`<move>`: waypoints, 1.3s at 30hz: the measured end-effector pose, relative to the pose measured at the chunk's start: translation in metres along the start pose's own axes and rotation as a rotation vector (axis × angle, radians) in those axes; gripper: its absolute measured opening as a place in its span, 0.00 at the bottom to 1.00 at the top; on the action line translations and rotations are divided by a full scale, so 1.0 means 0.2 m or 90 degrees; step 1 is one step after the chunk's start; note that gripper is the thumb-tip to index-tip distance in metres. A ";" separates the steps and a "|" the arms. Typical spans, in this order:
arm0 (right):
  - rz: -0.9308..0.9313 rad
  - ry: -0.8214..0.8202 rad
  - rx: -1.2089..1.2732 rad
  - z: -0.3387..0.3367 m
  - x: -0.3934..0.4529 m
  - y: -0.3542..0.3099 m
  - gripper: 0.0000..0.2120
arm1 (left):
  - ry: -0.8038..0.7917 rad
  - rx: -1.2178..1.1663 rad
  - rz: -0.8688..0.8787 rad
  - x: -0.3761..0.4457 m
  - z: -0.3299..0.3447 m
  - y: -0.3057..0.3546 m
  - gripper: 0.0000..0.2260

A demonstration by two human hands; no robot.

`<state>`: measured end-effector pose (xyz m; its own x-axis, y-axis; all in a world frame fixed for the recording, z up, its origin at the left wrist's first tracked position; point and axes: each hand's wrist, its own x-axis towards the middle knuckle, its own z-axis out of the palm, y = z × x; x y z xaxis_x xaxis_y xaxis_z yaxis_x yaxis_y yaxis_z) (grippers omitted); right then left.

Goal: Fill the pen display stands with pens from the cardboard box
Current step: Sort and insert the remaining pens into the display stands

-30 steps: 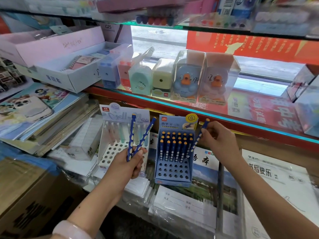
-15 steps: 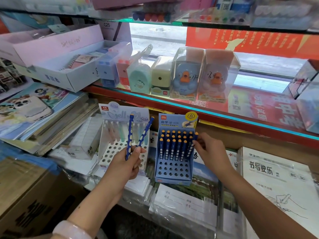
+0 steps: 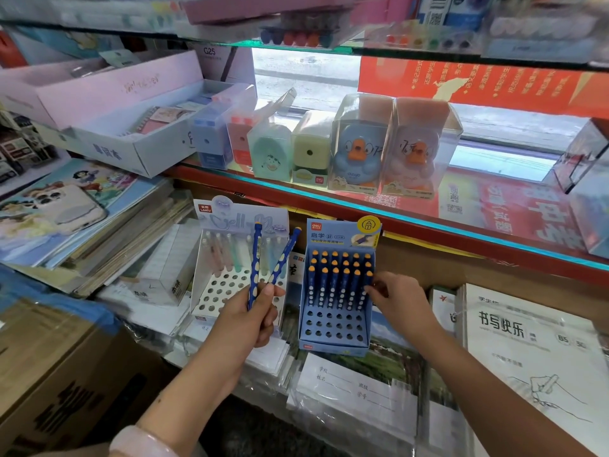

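Note:
A blue pen display stand (image 3: 333, 338) stands on stacked notebooks, its three back rows filled with blue, orange-capped pens and its front holes empty. My right hand (image 3: 400, 300) pinches the rightmost pen (image 3: 366, 285) of the third row, seated in its hole. My left hand (image 3: 245, 316) grips two blue dotted pens (image 3: 263, 265) upright, in front of a white display stand (image 3: 214, 295) that holds a few pastel pens. The cardboard box (image 3: 56, 374) sits at the lower left, partly out of frame.
A glass shelf (image 3: 428, 222) with a red edge juts out just above the stands, carrying boxed pencil sharpeners (image 3: 359, 150). Wrapped notebook stacks (image 3: 534, 351) lie at the right and below. A phone (image 3: 62, 206) rests on books at the left.
My right hand has lowered its pen from above the blue stand's right edge into a hole in the third row. My left hand has barely moved with its two pens.

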<state>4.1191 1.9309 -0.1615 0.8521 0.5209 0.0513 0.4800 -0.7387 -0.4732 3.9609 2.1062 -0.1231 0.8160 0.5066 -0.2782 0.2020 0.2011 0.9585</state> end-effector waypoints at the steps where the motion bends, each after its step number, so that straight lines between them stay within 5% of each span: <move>1: 0.008 0.006 0.002 -0.01 0.00 -0.01 0.10 | -0.002 0.000 -0.001 0.00 0.00 0.00 0.10; 5: 0.008 0.109 0.174 -0.09 -0.03 -0.14 0.07 | -0.029 0.015 0.007 -0.02 0.01 0.01 0.10; 11: 0.053 -0.129 0.583 -0.08 -0.04 -0.45 0.06 | -0.087 0.053 0.008 -0.03 0.03 0.00 0.10; 18: 0.068 -0.109 0.727 -0.09 -0.02 -0.50 0.08 | -0.076 0.120 -0.005 -0.04 -0.02 0.01 0.12; 26: -0.019 0.124 0.364 -0.05 -0.03 -0.33 0.06 | 0.052 0.042 -0.050 0.03 -0.15 0.02 0.06; 30: -0.058 0.120 0.197 0.10 -0.05 -0.30 0.10 | 0.067 0.008 -0.039 0.02 -0.15 0.03 0.10; 39: -0.046 0.085 0.117 0.22 -0.01 -0.30 0.11 | 0.052 -0.024 -0.032 0.00 -0.13 0.03 0.11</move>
<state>4.0799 1.9935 -0.1721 0.8424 0.4998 0.2011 0.5055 -0.6041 -0.6160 3.9480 2.1296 -0.1186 0.7579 0.5620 -0.3313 0.2197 0.2582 0.9408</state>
